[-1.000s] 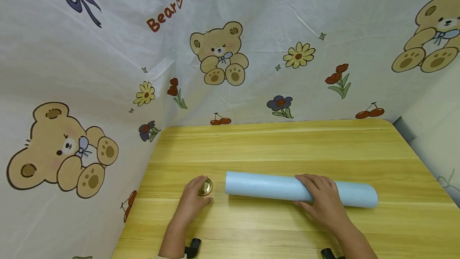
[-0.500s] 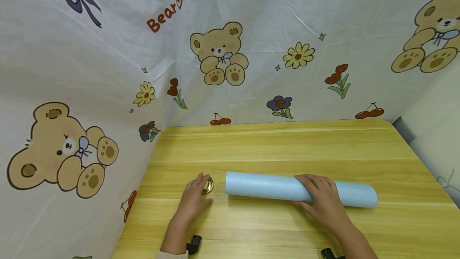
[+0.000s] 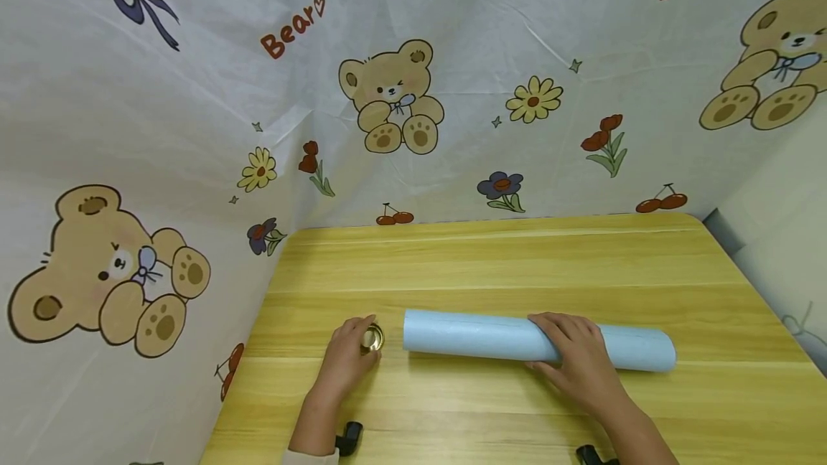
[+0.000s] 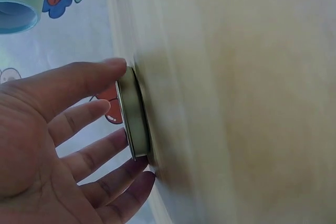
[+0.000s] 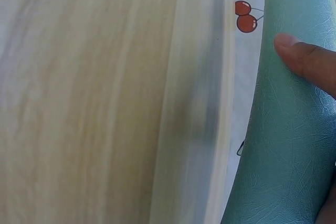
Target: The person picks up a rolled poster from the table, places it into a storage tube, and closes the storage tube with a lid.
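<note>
A round gold metal lid (image 3: 372,338) stands at the left of the table, its shallow inner side facing up in the head view. My left hand (image 3: 345,359) holds it by the rim; in the left wrist view the thumb touches one edge of the lid (image 4: 135,114) and fingers reach the opposite edge. To its right lies a long light-blue tube (image 3: 472,334), apart from the lid. My right hand (image 3: 578,357) grips the tube right of its middle, thumb on the near side. The tube's hollow end (image 4: 18,17) shows in the left wrist view.
The wood-grain table (image 3: 491,257) extends behind and in front of both things. A white cloth (image 3: 213,92) with printed bears hangs along the back and left edges. Black wrist mounts (image 3: 349,439) sit by the forearms.
My left hand's thumb has closed in to the lid's near edge, and the fingers have drawn back slightly, showing more of the lid. The right hand and tube stay put.
</note>
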`<state>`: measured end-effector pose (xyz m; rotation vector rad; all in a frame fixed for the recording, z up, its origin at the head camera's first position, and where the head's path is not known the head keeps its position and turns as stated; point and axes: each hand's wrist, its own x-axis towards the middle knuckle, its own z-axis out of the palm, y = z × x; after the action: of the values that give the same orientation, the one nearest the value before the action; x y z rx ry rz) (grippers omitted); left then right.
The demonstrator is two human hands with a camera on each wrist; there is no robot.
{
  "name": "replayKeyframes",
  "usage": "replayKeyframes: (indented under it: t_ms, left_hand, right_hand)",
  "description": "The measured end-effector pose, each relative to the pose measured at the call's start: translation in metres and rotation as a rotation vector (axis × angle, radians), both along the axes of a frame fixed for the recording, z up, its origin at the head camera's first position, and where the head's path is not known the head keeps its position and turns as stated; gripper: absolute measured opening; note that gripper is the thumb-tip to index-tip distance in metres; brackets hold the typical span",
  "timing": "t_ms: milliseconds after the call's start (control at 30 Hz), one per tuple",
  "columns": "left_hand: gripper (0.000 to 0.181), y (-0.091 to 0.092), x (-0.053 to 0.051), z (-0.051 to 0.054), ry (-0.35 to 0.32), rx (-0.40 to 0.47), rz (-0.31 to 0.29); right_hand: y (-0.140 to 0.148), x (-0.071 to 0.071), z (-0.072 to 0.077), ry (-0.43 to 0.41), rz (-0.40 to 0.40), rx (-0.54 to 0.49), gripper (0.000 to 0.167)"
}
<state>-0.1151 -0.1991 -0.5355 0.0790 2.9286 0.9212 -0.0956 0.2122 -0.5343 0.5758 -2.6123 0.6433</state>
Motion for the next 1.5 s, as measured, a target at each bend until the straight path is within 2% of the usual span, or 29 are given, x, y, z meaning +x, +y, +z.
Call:
replayKeyframes:
  t_ms: [300,500,733,867,967,1200,1500]
  left_hand:
    - [0.066,0.000,0.001,0.001,0.002,-0.009,-0.005]
    - [0.066,-0.003,0.001,0.001,-0.007,0.041,0.008]
    - [0.062,-0.006,0.002,0.000,-0.085,0.191,0.053]
    - [0.060,-0.005,0.003,0.002,-0.099,0.277,0.062]
    - [0.059,-0.003,0.003,0.004,-0.100,0.341,0.052]
    - [0.060,0.000,0.004,0.010,-0.131,0.566,0.040]
    - [0.053,0.008,0.008,0.017,-0.152,0.719,-0.018]
  right_hand:
    - [-0.001,0.000,0.000,-0.003,-0.006,0.009,0.085]
    - [-0.002,-0.001,0.000,0.001,-0.002,-0.002,0.085]
    - [-0.003,-0.002,0.000,0.004,-0.002,-0.001,0.085]
    - [-0.004,-0.002,0.000,0.004,-0.004,0.001,0.085]
    - [-0.005,-0.002,0.000,0.005,-0.003,-0.001,0.085]
    - [-0.006,-0.001,0.000,0.009,0.001,-0.013,0.085]
    - [-0.006,-0.002,0.001,0.009,0.003,-0.016,0.085]
